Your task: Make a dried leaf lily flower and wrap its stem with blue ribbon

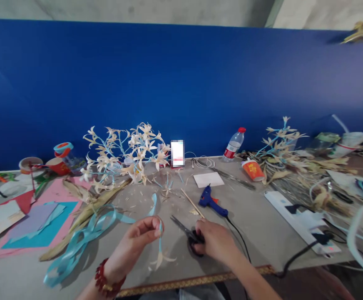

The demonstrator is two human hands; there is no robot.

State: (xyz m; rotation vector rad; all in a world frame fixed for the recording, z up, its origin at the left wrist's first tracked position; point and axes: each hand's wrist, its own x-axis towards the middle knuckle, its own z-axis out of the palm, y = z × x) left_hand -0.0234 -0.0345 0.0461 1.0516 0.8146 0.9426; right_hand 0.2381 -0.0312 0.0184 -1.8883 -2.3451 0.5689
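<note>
My left hand (144, 233) pinches the thin light-blue stem of a handmade flower (159, 258). The pale-petalled flower hangs head down below those fingers, above the table edge. At the black handles of a pair of scissors (185, 230), my right hand (214, 239) has its fingers closed round the loops. The blades lie closed or nearly so and point up and left, towards the middle of the table. Light-blue ribbon (97, 225) runs in loose loops left of my left hand. A blue glue gun (212, 201) rests beyond my right hand.
Finished flower sprays (137, 154) stand at the back left. Coloured paper (44, 225) covers the left side. A bottle (234, 144), an orange-red paper cup (252, 170) and a white power strip (300, 223) are on the right. A wooden stick (192, 203) lies centrally; a blue panel (181, 83) closes off the back.
</note>
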